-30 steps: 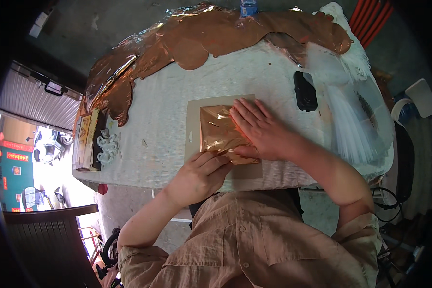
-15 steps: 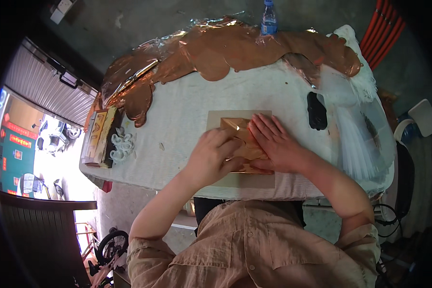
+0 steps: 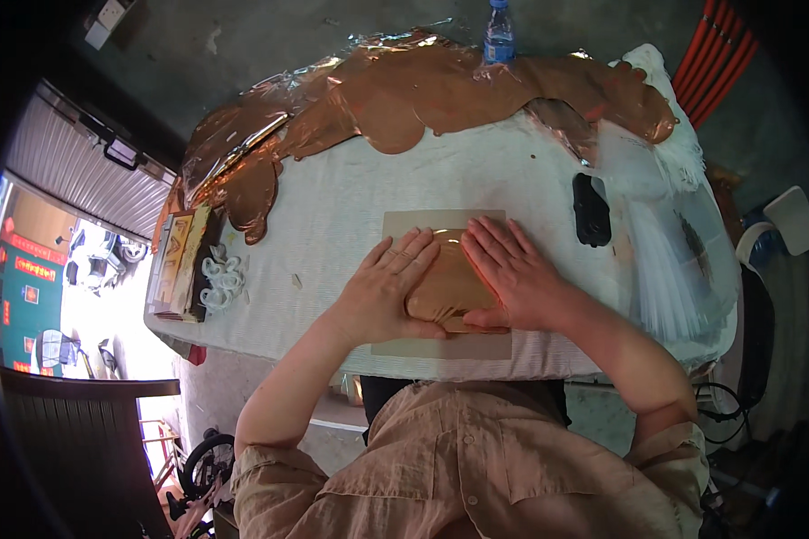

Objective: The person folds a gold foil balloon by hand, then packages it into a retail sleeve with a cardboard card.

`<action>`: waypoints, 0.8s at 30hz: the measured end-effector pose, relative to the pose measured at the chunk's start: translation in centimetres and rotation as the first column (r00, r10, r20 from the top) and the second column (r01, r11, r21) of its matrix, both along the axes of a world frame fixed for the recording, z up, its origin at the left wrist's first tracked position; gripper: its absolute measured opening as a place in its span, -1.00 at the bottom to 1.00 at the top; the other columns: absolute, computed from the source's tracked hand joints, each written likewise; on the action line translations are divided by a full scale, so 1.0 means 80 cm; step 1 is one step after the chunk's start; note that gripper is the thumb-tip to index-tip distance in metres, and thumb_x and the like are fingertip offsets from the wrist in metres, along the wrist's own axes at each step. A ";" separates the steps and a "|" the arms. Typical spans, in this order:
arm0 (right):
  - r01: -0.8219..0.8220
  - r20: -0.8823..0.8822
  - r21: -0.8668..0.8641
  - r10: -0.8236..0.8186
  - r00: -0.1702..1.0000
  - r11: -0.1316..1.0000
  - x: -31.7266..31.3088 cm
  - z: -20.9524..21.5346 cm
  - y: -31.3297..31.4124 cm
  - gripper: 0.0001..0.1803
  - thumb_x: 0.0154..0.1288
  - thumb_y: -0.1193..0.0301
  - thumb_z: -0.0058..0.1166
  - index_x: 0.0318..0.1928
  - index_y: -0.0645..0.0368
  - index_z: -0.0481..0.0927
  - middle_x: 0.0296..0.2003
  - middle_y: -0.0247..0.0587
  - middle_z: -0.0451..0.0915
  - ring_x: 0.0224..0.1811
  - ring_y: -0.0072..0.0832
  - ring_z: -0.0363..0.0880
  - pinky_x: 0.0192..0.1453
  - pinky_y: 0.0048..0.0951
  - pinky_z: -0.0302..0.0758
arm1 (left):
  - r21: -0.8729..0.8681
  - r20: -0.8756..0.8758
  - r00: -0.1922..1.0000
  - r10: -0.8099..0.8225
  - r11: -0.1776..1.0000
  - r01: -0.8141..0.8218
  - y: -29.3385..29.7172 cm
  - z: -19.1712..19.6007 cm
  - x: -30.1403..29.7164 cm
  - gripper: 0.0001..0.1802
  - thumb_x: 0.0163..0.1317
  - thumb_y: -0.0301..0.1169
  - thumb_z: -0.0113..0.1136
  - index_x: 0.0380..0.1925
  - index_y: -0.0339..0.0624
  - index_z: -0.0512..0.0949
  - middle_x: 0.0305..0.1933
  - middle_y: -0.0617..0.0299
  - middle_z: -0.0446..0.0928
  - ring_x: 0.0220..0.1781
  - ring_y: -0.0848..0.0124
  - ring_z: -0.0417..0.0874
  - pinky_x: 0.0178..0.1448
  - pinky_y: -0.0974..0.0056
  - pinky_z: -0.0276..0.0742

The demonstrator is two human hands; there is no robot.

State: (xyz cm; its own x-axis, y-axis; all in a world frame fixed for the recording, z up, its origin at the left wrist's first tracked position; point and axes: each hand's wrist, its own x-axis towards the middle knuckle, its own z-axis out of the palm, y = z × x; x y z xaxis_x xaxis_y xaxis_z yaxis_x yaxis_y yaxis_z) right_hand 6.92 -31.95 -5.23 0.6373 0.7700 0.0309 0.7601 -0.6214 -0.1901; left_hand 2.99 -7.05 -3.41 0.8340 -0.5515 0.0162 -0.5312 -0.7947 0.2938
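A folded piece of copper-coloured foil (image 3: 449, 277) lies on a flat tan card (image 3: 445, 347) near the front edge of the table. My left hand (image 3: 389, 286) rests flat on the foil's left side, its fingers stretched out and pointing away from me. On the right side, my right hand (image 3: 516, 280) presses down with fingers extended and its thumb reaching inward along the near edge. Both palms hide the foil's side edges. Between the hands the foil looks smooth, with small creases at its near end.
Large scalloped copper foil balloons (image 3: 395, 99) spread along the table's far side, behind a water bottle (image 3: 499, 36). A black phone-like object (image 3: 591, 208) and clear plastic sleeves (image 3: 661, 269) lie to the right. At left sit a box (image 3: 184, 260) and white coiled ties (image 3: 221, 278).
My left hand has opened from curled fingers and now lies flat on the foil, slightly farther left. The foil between the hands looks flatter. My right hand has stayed almost in place.
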 end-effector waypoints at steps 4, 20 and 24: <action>-0.039 -0.003 -0.007 0.039 0.999 0.999 0.004 0.000 -0.005 0.20 0.09 -0.36 -0.05 0.44 0.32 -0.11 0.47 0.09 -0.16 0.55 -0.16 -0.30 0.56 -0.09 -0.38 | 0.024 0.021 1.000 -0.016 1.000 0.015 0.001 0.000 0.000 0.23 -0.15 0.35 0.26 0.39 -0.23 0.10 0.49 0.04 0.05 0.54 0.20 0.00 0.55 0.06 -0.14; 0.000 -0.366 -0.031 -0.012 0.931 1.000 0.006 0.043 -0.074 0.13 0.06 0.00 0.27 0.43 0.30 -0.08 0.47 0.11 -0.18 0.54 -0.14 -0.25 0.54 -0.17 -0.18 | -0.011 0.048 0.998 -0.037 0.999 0.037 0.004 -0.006 0.002 0.23 -0.15 0.27 0.33 0.42 -0.19 0.05 0.50 -0.01 0.03 0.53 0.12 0.01 0.54 0.04 -0.10; 0.303 -0.380 0.255 -0.193 0.905 0.918 0.004 0.030 -0.076 -0.32 0.24 0.29 0.15 0.29 0.37 0.28 0.37 0.13 0.15 0.46 -0.09 0.06 0.47 -0.24 0.10 | 0.008 0.051 0.999 -0.018 1.000 0.018 -0.003 -0.008 -0.002 0.22 -0.11 0.33 0.25 0.41 -0.23 0.06 0.51 0.04 0.01 0.55 0.19 -0.03 0.55 0.07 -0.12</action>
